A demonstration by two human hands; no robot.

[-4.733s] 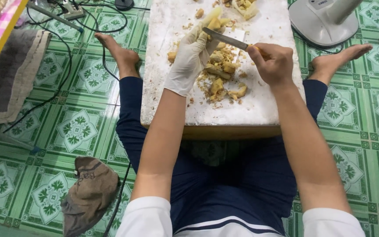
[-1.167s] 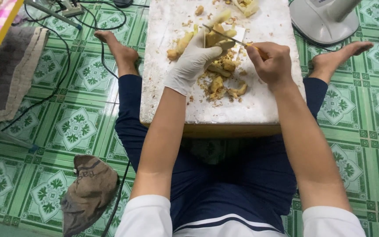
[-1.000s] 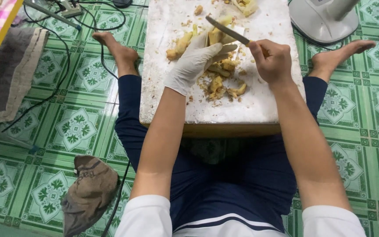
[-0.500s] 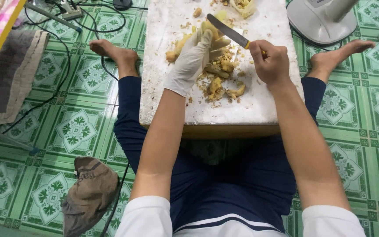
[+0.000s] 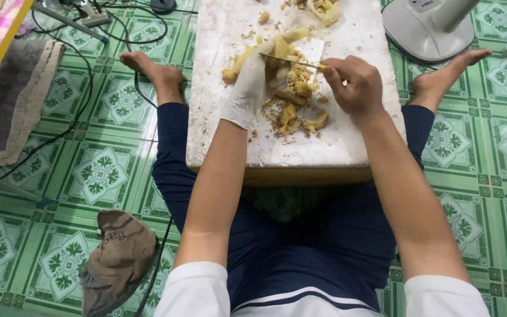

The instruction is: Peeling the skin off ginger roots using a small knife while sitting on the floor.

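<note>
Now our gloved left hand (image 5: 250, 82) grips a pale yellow root (image 5: 277, 50), knobbly and half peeled, near the desk's (image 5: 347, 141) far edge. Our bare right hand (image 5: 353, 85) is closed on a knife (image 5: 291, 60), its blade laid across the root. Yellow-brown peelings (image 5: 294, 108) lie heaped just beneath, mid-desk.

White glove on left hand (image 5: 252, 79), white sleeves, navy trousers.
</note>
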